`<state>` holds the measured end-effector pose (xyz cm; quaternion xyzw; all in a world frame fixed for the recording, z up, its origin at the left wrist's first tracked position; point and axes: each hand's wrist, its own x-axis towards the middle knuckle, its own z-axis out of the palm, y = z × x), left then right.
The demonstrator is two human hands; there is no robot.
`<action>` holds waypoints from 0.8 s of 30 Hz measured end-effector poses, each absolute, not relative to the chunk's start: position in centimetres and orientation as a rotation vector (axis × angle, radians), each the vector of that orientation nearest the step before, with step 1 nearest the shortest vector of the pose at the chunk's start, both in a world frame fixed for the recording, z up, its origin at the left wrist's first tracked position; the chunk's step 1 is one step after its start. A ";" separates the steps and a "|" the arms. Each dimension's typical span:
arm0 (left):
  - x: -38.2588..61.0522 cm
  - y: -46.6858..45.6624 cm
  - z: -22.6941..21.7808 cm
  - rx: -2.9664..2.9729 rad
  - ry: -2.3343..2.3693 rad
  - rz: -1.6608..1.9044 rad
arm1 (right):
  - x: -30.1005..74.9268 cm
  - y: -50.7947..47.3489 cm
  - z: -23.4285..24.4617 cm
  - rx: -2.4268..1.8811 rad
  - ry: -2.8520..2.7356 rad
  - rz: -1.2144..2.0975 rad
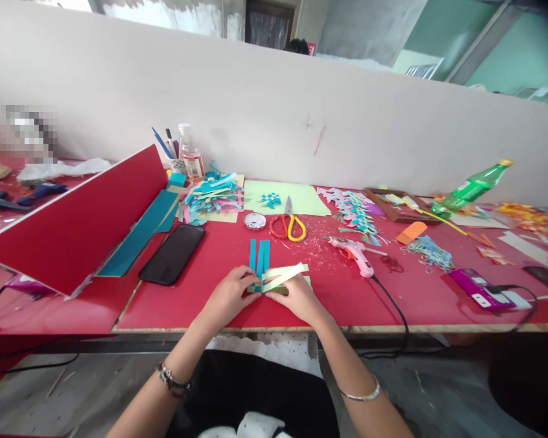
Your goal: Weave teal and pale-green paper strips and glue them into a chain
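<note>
Between my two hands, near the table's front edge, lies a small weave of paper strips. Its blue paper strips (260,258) stretch away from me, and pale green paper strips (287,275) cross them toward the right. My left hand (231,295) is closed at the left side, thumb and fingers pinching the blue strips. From the right, my right hand (299,297) grips the pale green strips, one of which slants up over its fingers. The fingertips partly cover the crossing. Beyond the weave are scissors (296,226) with one red and one yellow handle.
Left are a black phone (172,254) and an upright red board (82,219). A strip pile (214,198) and a round lid (255,221) lie behind. Right are a pink glue gun (354,252) with trailing cord, a purple power strip (481,291) and a tilted green bottle (472,191).
</note>
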<state>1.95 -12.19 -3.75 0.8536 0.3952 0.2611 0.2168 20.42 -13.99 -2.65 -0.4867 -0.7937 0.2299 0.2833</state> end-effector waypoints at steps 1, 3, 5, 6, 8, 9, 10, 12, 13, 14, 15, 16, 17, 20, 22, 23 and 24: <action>1.9 -12.2 -3.7 2.372 1.097 0.721 | 20.4 -14.0 -2.7 -1.302 -2.128 0.623; 1.9 -12.2 -3.7 2.386 1.098 0.715 | 20.5 -13.9 -2.8 -1.317 -2.134 0.610; 2.0 -12.2 -3.8 2.393 1.099 0.712 | 20.5 -13.9 -2.9 -1.321 -2.143 0.594; 2.0 -12.2 -3.8 2.394 1.100 0.712 | 20.5 -13.9 -2.9 -1.323 -2.145 0.586; 2.0 -12.2 -3.8 2.395 1.098 0.716 | 20.5 -13.9 -2.9 -1.328 -2.145 0.570; 2.0 -12.2 -3.9 2.396 1.095 0.718 | 20.5 -13.9 -2.9 -1.325 -2.142 0.563; 2.0 -12.2 -3.9 2.397 1.091 0.721 | 20.4 -13.9 -2.9 -1.319 -2.141 0.560; 2.0 -12.2 -4.0 2.400 1.085 0.725 | 20.4 -13.8 -2.7 -1.304 -2.146 0.562; 2.0 -12.2 -4.0 2.400 1.083 0.726 | 20.4 -13.9 -2.7 -1.300 -2.152 0.566; 2.0 -12.2 -4.0 2.399 1.082 0.727 | 20.4 -13.9 -2.7 -1.300 -2.156 0.568; 2.0 -12.2 -4.0 2.397 1.082 0.729 | 20.4 -13.9 -2.7 -1.303 -2.159 0.567; 2.0 -12.2 -4.0 2.394 1.082 0.730 | 20.5 -13.9 -2.7 -1.304 -2.162 0.563; 2.0 -12.2 -4.0 2.391 1.082 0.730 | 20.5 -13.9 -2.7 -1.306 -2.163 0.558; 2.0 -12.3 -3.9 2.379 1.080 0.732 | 20.3 -13.9 -2.8 -1.311 -2.165 0.549; 2.1 -12.3 -3.9 2.364 1.085 0.733 | 20.2 -13.9 -2.8 -1.314 -2.158 0.560; 2.0 -12.3 -3.9 2.353 1.095 0.736 | 20.2 -13.9 -2.8 -1.310 -2.154 0.569; 2.0 -12.3 -3.8 2.341 1.111 0.739 | 20.2 -14.0 -2.8 -1.306 -2.149 0.581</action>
